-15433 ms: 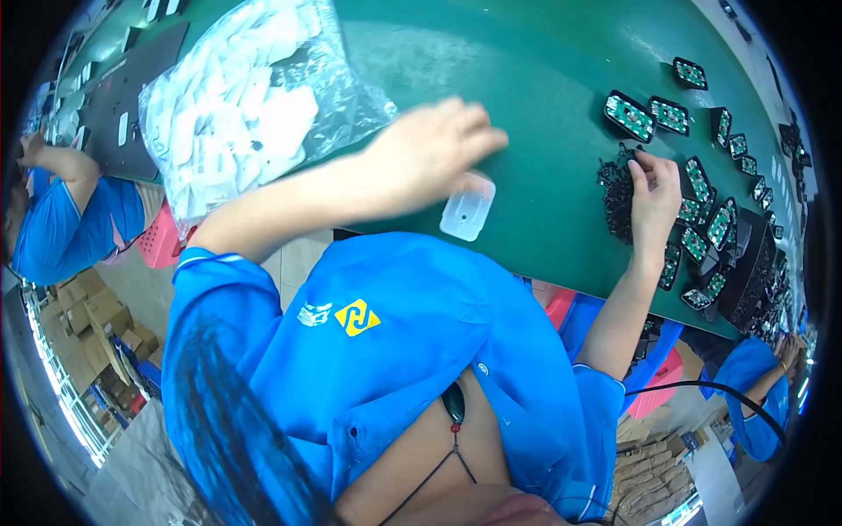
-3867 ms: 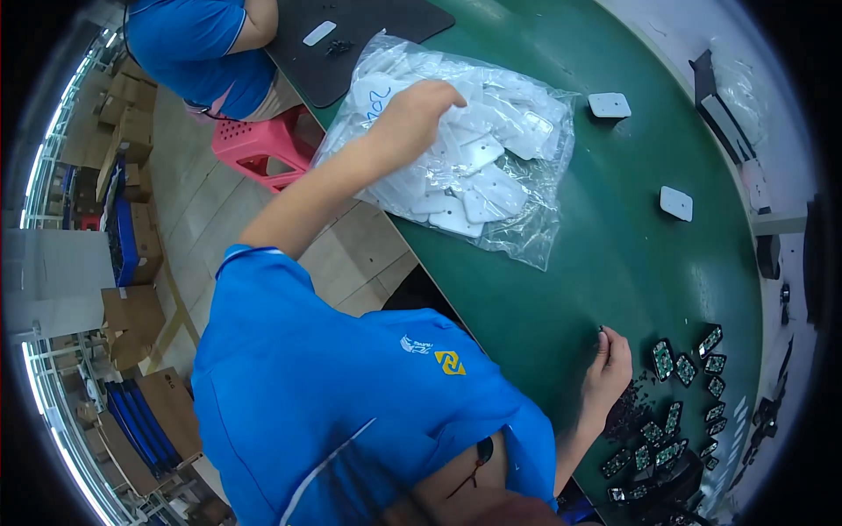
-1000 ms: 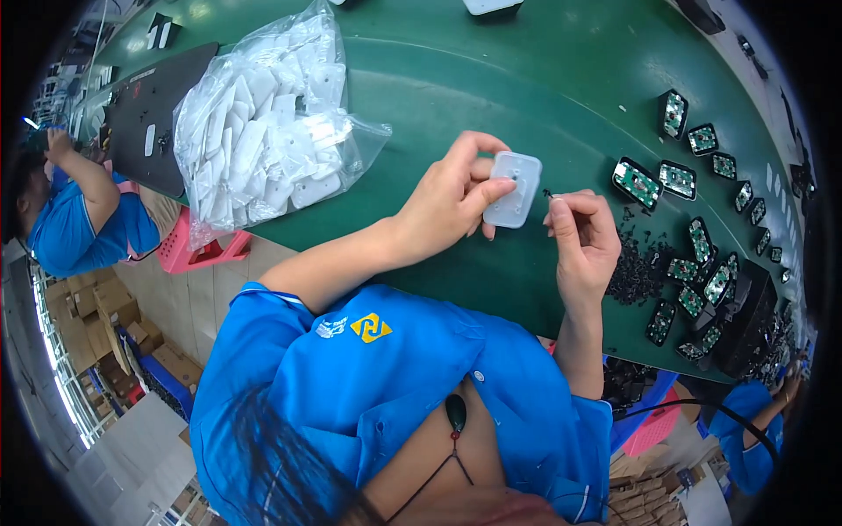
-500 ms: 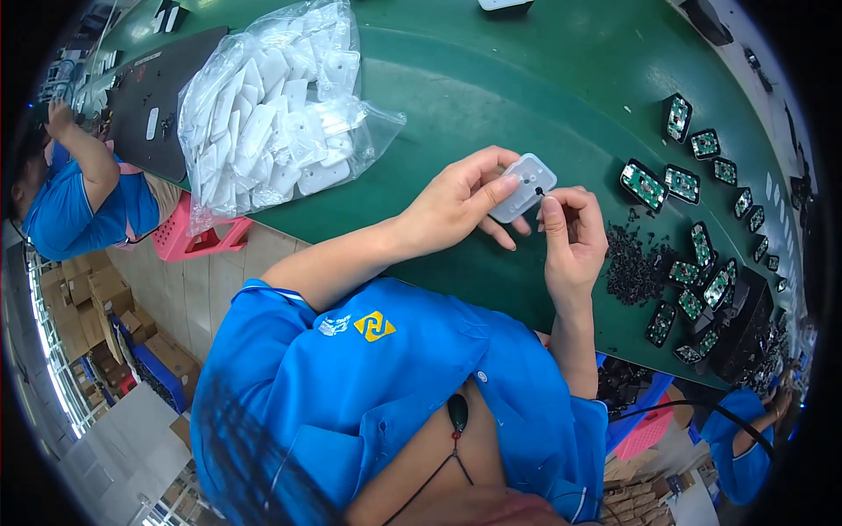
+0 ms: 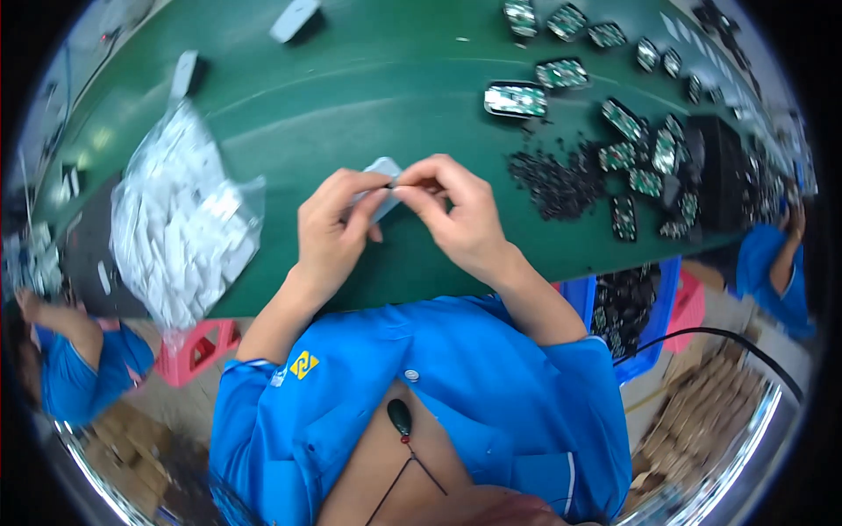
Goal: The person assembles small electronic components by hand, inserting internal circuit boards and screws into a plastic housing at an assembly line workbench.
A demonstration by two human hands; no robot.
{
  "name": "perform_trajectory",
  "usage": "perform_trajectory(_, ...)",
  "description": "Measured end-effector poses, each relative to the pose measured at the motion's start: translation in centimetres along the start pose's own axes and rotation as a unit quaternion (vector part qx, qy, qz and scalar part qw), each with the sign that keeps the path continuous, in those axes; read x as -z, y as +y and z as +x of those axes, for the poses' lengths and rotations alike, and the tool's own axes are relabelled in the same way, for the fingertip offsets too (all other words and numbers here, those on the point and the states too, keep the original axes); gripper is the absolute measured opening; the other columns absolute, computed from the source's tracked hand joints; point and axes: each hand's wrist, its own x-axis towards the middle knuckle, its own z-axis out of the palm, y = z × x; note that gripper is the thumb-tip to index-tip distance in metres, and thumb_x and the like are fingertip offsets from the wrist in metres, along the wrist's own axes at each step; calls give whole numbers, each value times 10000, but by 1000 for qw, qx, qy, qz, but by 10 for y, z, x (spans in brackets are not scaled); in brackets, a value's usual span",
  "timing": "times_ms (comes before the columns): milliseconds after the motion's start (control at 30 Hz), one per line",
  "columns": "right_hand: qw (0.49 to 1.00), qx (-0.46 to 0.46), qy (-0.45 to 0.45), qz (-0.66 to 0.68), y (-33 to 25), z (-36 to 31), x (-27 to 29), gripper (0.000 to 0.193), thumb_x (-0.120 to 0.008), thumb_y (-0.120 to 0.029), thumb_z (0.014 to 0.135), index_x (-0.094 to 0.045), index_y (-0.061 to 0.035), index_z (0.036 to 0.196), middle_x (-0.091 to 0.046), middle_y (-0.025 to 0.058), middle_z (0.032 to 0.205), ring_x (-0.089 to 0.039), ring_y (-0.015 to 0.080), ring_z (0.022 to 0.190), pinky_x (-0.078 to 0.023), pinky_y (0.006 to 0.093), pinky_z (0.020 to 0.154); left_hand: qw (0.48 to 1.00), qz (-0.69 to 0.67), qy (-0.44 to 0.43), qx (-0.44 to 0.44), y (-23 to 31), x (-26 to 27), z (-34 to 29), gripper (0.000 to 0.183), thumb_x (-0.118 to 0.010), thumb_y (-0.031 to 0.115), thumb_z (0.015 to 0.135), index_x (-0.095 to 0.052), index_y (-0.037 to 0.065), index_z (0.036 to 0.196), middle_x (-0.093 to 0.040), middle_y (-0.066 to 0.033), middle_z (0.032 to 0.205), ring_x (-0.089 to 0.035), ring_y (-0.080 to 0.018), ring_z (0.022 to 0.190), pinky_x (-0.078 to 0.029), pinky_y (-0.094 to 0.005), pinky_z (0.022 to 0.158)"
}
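Over the green table, my left hand point(image 5: 333, 219) is closed on a pale, rounded plastic cover point(image 5: 383, 165), which is mostly hidden behind the fingers. My right hand point(image 5: 456, 210) is pinched at the cover's face, its thumb and forefinger meeting my left fingertips. A tiny black part point(image 5: 392, 185) shows between the fingertips; its exact shape is too small and blurred to tell. To the right of my hands lies a loose heap of small black parts point(image 5: 554, 180).
A clear bag of white covers point(image 5: 180, 219) lies at left. Several black housings with green circuit boards point(image 5: 516, 100) and a black box point(image 5: 715, 175) are at right. Below the table edge is a blue bin point(image 5: 649, 346). Other people sit at both sides, near pink stools point(image 5: 197, 352).
The view has turned, so the table's things appear shifted left. My left fingertips have come up to the black part on the cover, and both hands now meet there.
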Motion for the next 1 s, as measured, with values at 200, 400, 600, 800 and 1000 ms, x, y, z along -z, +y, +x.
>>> perform_trajectory(200,997,-53,-36,42,7,-6,11,91,-644,-55,878,-620,15,931,-615,58,856,-597,105,713,-491,242,624,999,5,-37,13,-4,-5,3,128,-573,-28,903,-641,6,1006,-603,-66,882,-584,-94,559,-412,-194,437)
perform_trajectory(400,1000,-15,-16,14,12,-16,14,105,-665,-70,863,-613,16,896,-610,70,854,-601,116,717,-482,246,609,999,36,-12,27,-2,-15,3,106,-572,38,931,-635,10,1012,-612,-56,853,-577,-81,533,-389,-188,421)
perform_trajectory(600,976,-105,13,192,12,-21,16,120,-637,-107,909,-585,-2,939,-597,32,814,-571,79,688,-475,230,607,995,83,-20,-45,-2,-27,5,122,-593,14,914,-640,17,1026,-604,-62,880,-580,-87,563,-404,-184,429)
perform_trajectory(800,954,-154,14,258,22,-27,22,106,-605,-97,930,-569,-7,972,-593,22,823,-571,64,720,-484,217,631,995,42,-84,-25,-3,-27,2,276,-529,-3,940,-545,32,1213,-594,-84,972,-593,-110,696,-451,-206,519)
perform_trajectory(1000,982,-82,115,125,26,-36,41,84,-568,-61,938,-588,0,993,-618,26,862,-592,71,770,-491,213,664,983,-77,-148,73,6,-35,2,499,-481,-54,926,-262,16,1369,-558,-184,1153,-632,-181,831,-495,-242,617)
